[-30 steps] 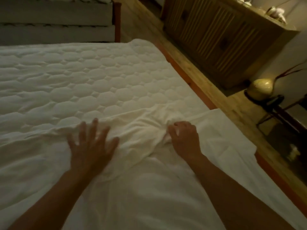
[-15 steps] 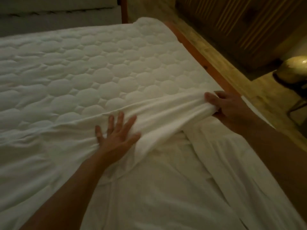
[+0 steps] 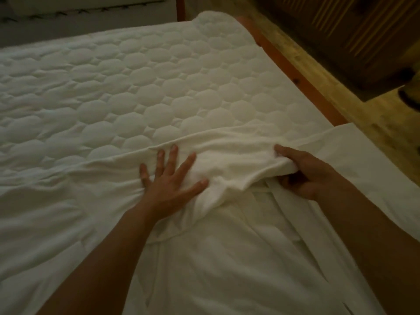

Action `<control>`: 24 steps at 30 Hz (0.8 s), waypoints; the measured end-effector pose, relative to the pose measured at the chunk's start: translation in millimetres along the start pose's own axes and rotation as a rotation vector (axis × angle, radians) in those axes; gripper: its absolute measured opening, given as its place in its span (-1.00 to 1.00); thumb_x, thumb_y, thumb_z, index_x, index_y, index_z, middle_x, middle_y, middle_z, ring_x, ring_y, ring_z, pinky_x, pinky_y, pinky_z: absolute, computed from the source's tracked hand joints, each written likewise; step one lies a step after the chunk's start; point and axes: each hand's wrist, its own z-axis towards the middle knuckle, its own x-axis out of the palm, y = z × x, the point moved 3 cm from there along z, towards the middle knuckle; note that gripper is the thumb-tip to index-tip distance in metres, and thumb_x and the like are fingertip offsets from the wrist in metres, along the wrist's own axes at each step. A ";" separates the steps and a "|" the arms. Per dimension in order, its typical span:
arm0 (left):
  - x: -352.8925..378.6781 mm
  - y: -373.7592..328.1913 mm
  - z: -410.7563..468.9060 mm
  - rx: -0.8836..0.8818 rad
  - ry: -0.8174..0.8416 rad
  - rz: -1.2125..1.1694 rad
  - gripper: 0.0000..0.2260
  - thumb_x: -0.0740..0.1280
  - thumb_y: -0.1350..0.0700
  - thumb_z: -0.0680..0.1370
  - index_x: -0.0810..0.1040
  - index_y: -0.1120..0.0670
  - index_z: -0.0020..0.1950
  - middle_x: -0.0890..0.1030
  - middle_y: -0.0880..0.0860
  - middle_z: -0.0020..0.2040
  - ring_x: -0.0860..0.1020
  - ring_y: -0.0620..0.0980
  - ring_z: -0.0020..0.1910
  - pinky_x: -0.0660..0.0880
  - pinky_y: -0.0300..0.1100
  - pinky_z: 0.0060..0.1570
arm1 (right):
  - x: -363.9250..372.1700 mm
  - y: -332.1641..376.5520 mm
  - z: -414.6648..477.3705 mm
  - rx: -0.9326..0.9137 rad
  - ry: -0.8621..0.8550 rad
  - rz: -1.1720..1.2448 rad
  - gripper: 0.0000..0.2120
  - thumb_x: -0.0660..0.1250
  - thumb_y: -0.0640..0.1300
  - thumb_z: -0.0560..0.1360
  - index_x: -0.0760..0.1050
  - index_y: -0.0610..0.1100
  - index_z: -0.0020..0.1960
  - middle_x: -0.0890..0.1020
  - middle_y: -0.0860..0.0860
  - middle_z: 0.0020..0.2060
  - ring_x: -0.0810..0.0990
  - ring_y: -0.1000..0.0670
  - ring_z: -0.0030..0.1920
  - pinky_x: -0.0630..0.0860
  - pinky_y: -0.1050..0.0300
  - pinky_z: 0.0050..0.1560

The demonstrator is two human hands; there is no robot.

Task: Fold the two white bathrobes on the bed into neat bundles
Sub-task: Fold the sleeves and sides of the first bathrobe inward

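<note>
- My left hand (image 3: 169, 178) lies flat, fingers spread wide, pressing down on the bathrobe (image 3: 227, 258); it grips nothing.
- My right hand (image 3: 304, 176) is curled tight round a bunched fold of the same bathrobe; the fold sits raised just above the cloth beneath it.
- The bathrobe sprawls over the near side of the bed (image 3: 136, 87), under and between both my arms; its far edge makes a ridge on the quilted cover.
- Count: two hands, one bathrobe I am sure of; more white cloth runs right over the bed's edge, and whether that is a second one I cannot tell.
- Past the bed: an orange wooden frame (image 3: 302, 80); a wooden floor (image 3: 354, 110); one slatted cabinet (image 3: 352, 30).
</note>
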 end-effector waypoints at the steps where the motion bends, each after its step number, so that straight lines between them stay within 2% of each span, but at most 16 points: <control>1: -0.9 -1.3 0.2 -0.004 0.000 0.006 -0.26 -0.10 -0.63 0.34 -0.33 -0.54 0.44 -0.42 -0.19 0.58 -0.42 -0.04 0.57 -0.37 0.33 0.45 | 1.8 0.7 1.4 -0.037 0.037 0.059 -0.67 0.50 -0.07 0.46 0.59 -0.13 0.19 0.68 -0.08 0.11 0.66 -0.08 0.08 0.67 0.08 -0.13; 3: -0.4 -2.0 1.7 -0.013 0.015 0.025 -0.22 -0.08 -0.64 0.30 -0.33 -0.53 0.45 -0.44 -0.20 0.58 -0.43 -0.05 0.57 -0.38 0.33 0.44 | 4.5 -2.3 4.2 -0.117 0.115 0.210 -0.69 0.43 -0.10 0.52 0.58 -0.15 0.24 0.71 -0.11 0.12 0.70 -0.14 0.12 0.67 -0.06 0.06; 6: 3.1 -0.5 1.7 -0.029 -0.009 0.045 -0.18 -0.07 -0.67 0.27 -0.32 -0.52 0.46 -0.44 -0.22 0.57 -0.43 -0.06 0.57 -0.36 0.32 0.45 | 10.0 -13.2 7.9 -0.114 0.164 0.351 -0.80 0.36 -0.15 0.58 0.58 -0.16 0.18 0.73 -0.11 0.05 0.70 -0.12 0.08 0.68 -0.09 0.02; 8: 3.2 -0.9 2.8 -0.034 -0.021 0.037 -0.17 -0.09 -0.67 0.26 -0.30 -0.53 0.47 -0.43 -0.22 0.58 -0.42 -0.06 0.57 -0.36 0.32 0.45 | 9.5 -16.3 9.8 -0.088 0.179 0.417 -0.82 0.34 -0.20 0.58 0.58 -0.19 0.17 0.72 -0.14 0.08 0.68 -0.13 0.12 0.66 -0.11 0.05; 10: 2.5 0.2 4.6 -0.028 -0.029 0.047 -0.17 -0.12 -0.68 0.24 -0.28 -0.53 0.47 -0.42 -0.23 0.58 -0.42 -0.07 0.57 -0.36 0.31 0.45 | 11.8 -11.7 1.0 -0.089 0.203 0.452 -0.80 0.32 -0.24 0.58 0.57 -0.22 0.19 0.71 -0.18 0.10 0.67 -0.17 0.14 0.61 -0.18 0.11; 13: 0.3 2.0 2.0 -0.029 0.012 0.020 -0.16 -0.17 -0.70 0.22 -0.26 -0.54 0.47 -0.41 -0.24 0.58 -0.40 -0.06 0.58 -0.38 0.30 0.43 | 28.0 1.7 -28.6 -0.131 0.220 0.361 -0.80 0.28 -0.27 0.61 0.56 -0.29 0.19 0.69 -0.22 0.12 0.67 -0.17 0.14 0.62 -0.08 0.15; 15: -6.1 -1.1 0.8 -0.023 0.062 0.023 -0.26 -0.08 -0.61 0.38 -0.25 -0.49 0.50 -0.39 -0.20 0.59 -0.38 -0.01 0.59 -0.35 0.32 0.44 | 43.3 10.3 -55.6 -0.152 0.226 0.290 -0.77 0.29 -0.28 0.61 0.56 -0.34 0.22 0.67 -0.26 0.14 0.67 -0.17 0.13 0.64 -0.04 0.11; 17: -27.4 -8.7 -4.4 0.009 0.114 -0.031 -0.40 -0.05 -0.41 0.58 -0.14 -0.36 0.58 -0.29 -0.09 0.65 -0.29 0.06 0.62 -0.28 0.34 0.48 | 62.1 18.5 -89.1 -0.223 0.221 0.237 -0.77 0.30 -0.31 0.60 0.57 -0.35 0.23 0.68 -0.26 0.11 0.69 -0.16 0.05 0.67 -0.01 0.04; 18: -43.0 -11.2 -12.1 0.003 0.128 -0.156 -0.36 -0.10 -0.45 0.56 -0.02 -0.29 0.61 -0.15 -0.04 0.67 -0.17 0.08 0.64 -0.22 0.33 0.50 | 74.7 20.7 -107.2 -0.266 0.218 0.220 -0.78 0.31 -0.33 0.59 0.58 -0.33 0.22 0.69 -0.25 0.09 0.71 -0.14 0.02 0.68 0.01 0.02; 20: -80.3 -8.0 -35.3 -0.136 0.002 -0.646 -0.09 -0.18 -0.60 0.39 0.30 -0.15 0.57 0.23 0.00 0.62 0.17 0.10 0.60 -0.02 0.25 0.55 | 108.1 20.1 -140.2 -0.333 0.229 0.165 -0.78 0.31 -0.35 0.58 0.59 -0.25 0.21 0.70 -0.20 0.08 0.71 -0.12 0.01 0.68 0.02 0.01; 22: -118.6 4.6 -72.3 -0.191 -0.143 -1.104 -0.18 -0.01 -0.56 0.46 0.46 -0.04 0.48 0.47 0.00 0.48 0.42 0.08 0.46 0.25 0.16 0.49 | 151.5 5.2 -174.4 -0.371 0.253 0.057 -0.72 0.30 -0.36 0.58 0.57 -0.21 0.27 0.69 -0.17 0.12 0.68 -0.14 0.10 0.64 -0.01 0.12; 24: -157.0 13.6 -107.0 -0.178 -0.098 -1.349 -0.30 0.16 -0.44 0.53 0.45 0.02 0.47 0.54 0.00 0.39 0.52 0.05 0.33 0.44 0.13 0.34 | 196.6 -15.4 -206.4 -0.415 0.291 -0.087 -0.64 0.30 -0.35 0.58 0.54 -0.17 0.36 0.68 -0.13 0.14 0.67 -0.11 0.14 0.60 0.00 0.20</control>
